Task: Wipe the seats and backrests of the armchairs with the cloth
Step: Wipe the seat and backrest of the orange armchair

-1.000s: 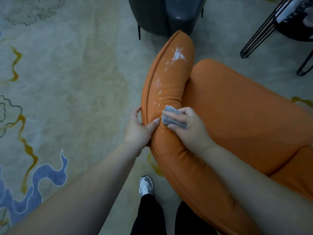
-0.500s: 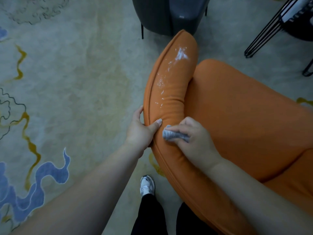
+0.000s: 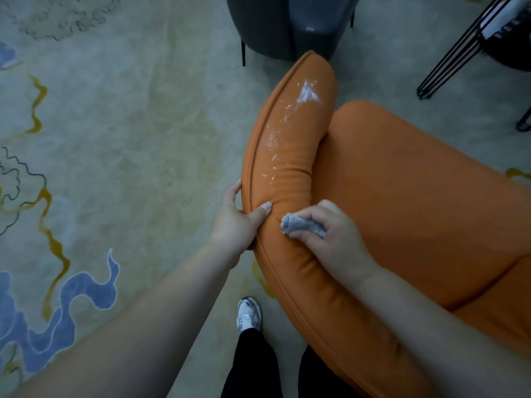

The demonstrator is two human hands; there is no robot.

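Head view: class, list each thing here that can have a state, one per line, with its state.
Backrest: streaked with white residue along its top, not yet wiped there.
Seat: looks clean, nothing lying on it.
Cloth: bunched up, pressed to the backrest.
Right hand: curled round the cloth.
Left hand: grips the backrest edge, thumb on top.

Lounge: patterned carpet [image 3: 115, 124], armchairs [image 3: 402, 196].

The floor is covered by a pale beige carpet [image 3: 129, 124] with blue and yellow wavy patterns. At the top stands a dark grey chair [image 3: 287, 24]. Black wire furniture legs [image 3: 448, 64] show at the upper right.
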